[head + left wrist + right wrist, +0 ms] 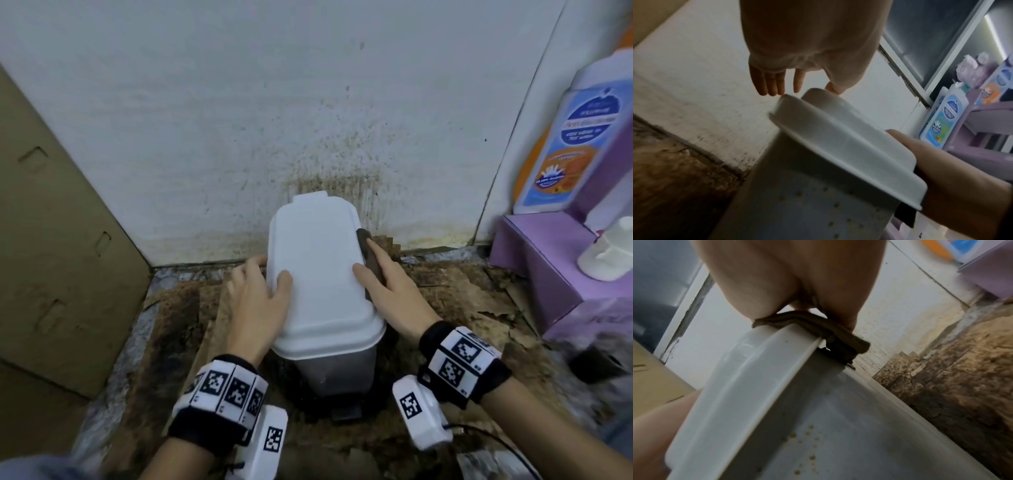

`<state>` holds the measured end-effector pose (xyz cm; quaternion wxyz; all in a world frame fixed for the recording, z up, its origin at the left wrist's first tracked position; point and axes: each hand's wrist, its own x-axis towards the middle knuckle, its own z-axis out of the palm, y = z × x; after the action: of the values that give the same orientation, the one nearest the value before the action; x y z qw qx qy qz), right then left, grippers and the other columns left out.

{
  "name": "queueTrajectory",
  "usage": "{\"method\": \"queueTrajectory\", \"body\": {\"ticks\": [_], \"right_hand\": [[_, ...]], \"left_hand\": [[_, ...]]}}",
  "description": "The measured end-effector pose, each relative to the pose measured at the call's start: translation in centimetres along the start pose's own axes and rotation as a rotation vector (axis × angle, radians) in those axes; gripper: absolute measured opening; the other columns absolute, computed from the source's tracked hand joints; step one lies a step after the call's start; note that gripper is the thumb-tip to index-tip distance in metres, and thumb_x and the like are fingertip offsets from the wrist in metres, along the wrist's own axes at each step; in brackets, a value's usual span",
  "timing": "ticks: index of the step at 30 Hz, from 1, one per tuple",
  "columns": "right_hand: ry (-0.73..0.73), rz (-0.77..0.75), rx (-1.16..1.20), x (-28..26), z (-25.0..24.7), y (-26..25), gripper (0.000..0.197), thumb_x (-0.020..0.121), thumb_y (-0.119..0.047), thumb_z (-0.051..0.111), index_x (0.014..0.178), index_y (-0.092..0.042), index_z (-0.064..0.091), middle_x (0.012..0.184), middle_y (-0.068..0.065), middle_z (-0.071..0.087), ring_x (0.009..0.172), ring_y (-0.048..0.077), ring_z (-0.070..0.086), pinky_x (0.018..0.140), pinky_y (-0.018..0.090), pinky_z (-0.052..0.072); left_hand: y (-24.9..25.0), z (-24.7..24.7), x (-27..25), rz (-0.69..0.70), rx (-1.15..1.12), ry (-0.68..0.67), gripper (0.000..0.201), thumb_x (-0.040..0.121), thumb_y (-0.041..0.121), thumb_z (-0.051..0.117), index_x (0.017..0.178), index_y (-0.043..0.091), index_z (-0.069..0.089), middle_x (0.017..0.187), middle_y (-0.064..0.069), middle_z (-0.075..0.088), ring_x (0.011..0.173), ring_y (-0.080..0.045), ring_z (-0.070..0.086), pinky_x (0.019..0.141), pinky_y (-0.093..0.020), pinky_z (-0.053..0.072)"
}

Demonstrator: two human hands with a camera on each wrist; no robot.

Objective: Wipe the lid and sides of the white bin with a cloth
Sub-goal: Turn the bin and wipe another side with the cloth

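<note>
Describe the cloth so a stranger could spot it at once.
Find the stained white wall; at its foot stands the white bin. Along the right edge of its lid, the right hand presses a folded strip against it. That is the cloth: dark brown, the only dark soft thing against the white plastic.

At the white bin [330, 377]: my L hand [260, 301] rests on the lid [318, 267], left edge, thumb on top; R hand [387, 291] presses dark cloth [368, 253] vs. right edge. Stained wall [239, 137] behind.
</note>
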<state>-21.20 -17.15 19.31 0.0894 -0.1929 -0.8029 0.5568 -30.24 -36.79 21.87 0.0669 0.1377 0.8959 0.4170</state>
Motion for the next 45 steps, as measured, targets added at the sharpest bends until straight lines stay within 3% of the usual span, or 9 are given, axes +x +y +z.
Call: {"method": "queueTrajectory", "body": {"ticks": [3, 12, 18, 23, 29, 33, 38, 42, 45], "right_hand": [[0.0, 0.017, 0.114, 0.0, -0.2, 0.9, 0.082, 0.082, -0.08, 0.054, 0.152, -0.059, 0.017, 0.156, -0.016, 0.033, 0.14, 0.018, 0.043, 0.114, 0.048, 0.04], [0.081, 0.08, 0.029, -0.3, 0.2, 1.4, 0.102, 0.07, -0.08, 0.068, 0.151, -0.061, 0.009, 0.137, -0.011, 0.041, 0.136, 0.021, 0.038, 0.11, 0.052, 0.042], [0.152, 0.121, 0.037, -1.8, 0.5, 0.4, 0.104, 0.073, -0.072, 0.068, 0.156, -0.05, 0.01, 0.133, -0.007, 0.036, 0.137, 0.022, 0.033, 0.114, 0.052, 0.037], [0.333, 0.14, 0.129, -4.1, 2.7, -0.1, 0.1, 0.082, -0.052, 0.075, 0.158, -0.04, 0.012, 0.123, -0.01, 0.028, 0.136, 0.018, 0.03, 0.107, 0.034, 0.034], [0.36, 0.144, 0.162, -4.8, 4.8, -0.1, 0.105, 0.08, -0.054, 0.075, 0.158, -0.044, 0.005, 0.125, -0.015, 0.021, 0.134, 0.015, 0.025, 0.105, 0.033, 0.035], [0.294, 0.12, 0.166, -4.2, 5.5, -0.3, 0.103, 0.084, -0.057, 0.072, 0.157, -0.047, 0.0, 0.128, -0.014, 0.022, 0.133, 0.015, 0.024, 0.103, 0.03, 0.034], [0.283, 0.109, 0.193, -3.0, 4.8, 0.0, 0.095, 0.087, -0.06, 0.066, 0.156, -0.048, 0.003, 0.128, -0.014, 0.024, 0.137, 0.021, 0.03, 0.112, 0.042, 0.039], [0.261, 0.118, 0.216, -0.8, 3.2, 0.0, 0.091, 0.089, -0.059, 0.063, 0.158, -0.045, 0.004, 0.127, -0.016, 0.019, 0.14, 0.024, 0.031, 0.111, 0.045, 0.041], [0.213, 0.085, 0.193, 0.8, 2.3, 0.3, 0.09, 0.092, -0.058, 0.059, 0.158, -0.044, 0.0, 0.13, -0.015, 0.016, 0.137, 0.024, 0.032, 0.108, 0.042, 0.039]], "left_hand": [[-0.4, 0.7, -0.8, -0.053, 0.004, -0.111, 0.071, 0.099, 0.056, 0.048, 0.156, 0.018, 0.026, 0.156, -0.009, 0.027, 0.145, -0.025, 0.026, 0.115, -0.043, 0.027], [-1.2, 2.4, -0.7, -0.049, -0.139, -0.162, 0.084, 0.075, 0.085, 0.054, 0.14, 0.038, 0.032, 0.133, 0.007, 0.053, 0.12, -0.019, 0.057, 0.1, -0.049, 0.051], [-0.9, 1.8, -0.7, -0.019, -0.199, -0.194, 0.067, 0.083, 0.071, 0.065, 0.133, 0.038, 0.035, 0.13, 0.013, 0.056, 0.114, -0.009, 0.061, 0.097, -0.042, 0.055], [-0.5, 0.4, 0.4, 0.039, -0.242, -0.274, 0.061, 0.085, 0.061, 0.068, 0.136, 0.041, 0.04, 0.12, 0.029, 0.057, 0.105, 0.007, 0.062, 0.088, -0.028, 0.056], [-1.6, -0.9, 2.1, 0.052, -0.185, -0.348, 0.069, 0.082, 0.07, 0.068, 0.141, 0.044, 0.043, 0.126, 0.016, 0.063, 0.106, -0.002, 0.066, 0.086, -0.032, 0.057], [-2.2, -1.1, 2.0, 0.034, -0.218, -0.309, 0.065, 0.083, 0.065, 0.066, 0.141, 0.045, 0.044, 0.126, 0.025, 0.06, 0.11, 0.001, 0.064, 0.082, -0.025, 0.053], [-3.3, -0.8, 2.1, 0.037, -0.136, -0.264, 0.078, 0.075, 0.088, 0.058, 0.143, 0.056, 0.039, 0.137, 0.017, 0.056, 0.121, -0.01, 0.06, 0.102, -0.045, 0.05], [-3.9, -0.4, 1.4, -0.019, -0.039, -0.19, 0.104, 0.07, 0.097, 0.048, 0.154, 0.038, 0.028, 0.15, 0.007, 0.045, 0.13, -0.02, 0.053, 0.108, -0.053, 0.045], [-4.0, -0.3, 0.1, -0.063, -0.02, -0.148, 0.1, 0.079, 0.09, 0.045, 0.156, 0.03, 0.025, 0.153, 0.002, 0.038, 0.134, -0.021, 0.046, 0.111, -0.051, 0.041]]}}
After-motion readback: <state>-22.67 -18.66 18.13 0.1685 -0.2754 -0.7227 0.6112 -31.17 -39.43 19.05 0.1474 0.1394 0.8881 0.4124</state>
